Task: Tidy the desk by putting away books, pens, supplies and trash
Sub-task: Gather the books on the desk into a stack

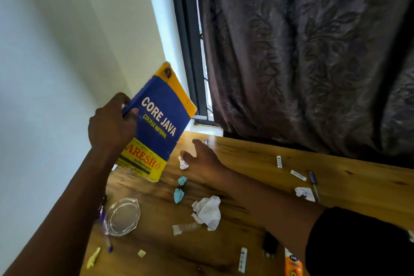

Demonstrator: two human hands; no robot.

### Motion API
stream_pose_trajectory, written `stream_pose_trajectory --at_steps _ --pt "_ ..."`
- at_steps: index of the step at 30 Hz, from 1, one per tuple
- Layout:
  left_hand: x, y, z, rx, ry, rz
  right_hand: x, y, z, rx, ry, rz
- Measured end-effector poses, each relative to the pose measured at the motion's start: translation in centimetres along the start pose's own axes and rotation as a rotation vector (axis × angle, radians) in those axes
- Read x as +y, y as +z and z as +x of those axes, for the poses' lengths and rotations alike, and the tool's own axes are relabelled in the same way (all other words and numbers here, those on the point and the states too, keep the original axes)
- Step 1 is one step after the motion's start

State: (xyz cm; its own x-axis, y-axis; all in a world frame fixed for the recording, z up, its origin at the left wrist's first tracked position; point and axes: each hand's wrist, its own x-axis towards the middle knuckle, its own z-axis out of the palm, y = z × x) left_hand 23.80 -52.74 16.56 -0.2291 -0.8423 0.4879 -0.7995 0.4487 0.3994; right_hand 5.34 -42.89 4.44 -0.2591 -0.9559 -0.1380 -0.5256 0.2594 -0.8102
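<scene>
Wooden desk (257, 154) lay beneath both hands. Left hand (112, 125) gripped Core Java book (156, 123) by spine edge, raised, tilted off desk. Right hand (202, 159) hovered right of book, fingers spread, relaxed. Small crumpled white paper (183, 163) touched its thumb; 2 blue paper balls (180, 188) just nearer.

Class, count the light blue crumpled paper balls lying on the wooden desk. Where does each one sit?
2. One blue paper ball lies just nearer the camera than the right hand; the other blue ball sits just below it, left of the white crumpled paper. The arms may hide more.
</scene>
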Motion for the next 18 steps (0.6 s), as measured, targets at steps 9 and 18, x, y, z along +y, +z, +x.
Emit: stream_pose_trajectory --at_steps 9,18 --pt "9.9 0.3 -6.8 -0.269 -0.291 -0.878 4.1 -8.4 -7.9 0.345 0.048 0.988" --pt "26.2 5.0 -22.1 -0.696 -0.379 -1.125 16.8 -19.9 -27.2 0.563 0.002 0.664"
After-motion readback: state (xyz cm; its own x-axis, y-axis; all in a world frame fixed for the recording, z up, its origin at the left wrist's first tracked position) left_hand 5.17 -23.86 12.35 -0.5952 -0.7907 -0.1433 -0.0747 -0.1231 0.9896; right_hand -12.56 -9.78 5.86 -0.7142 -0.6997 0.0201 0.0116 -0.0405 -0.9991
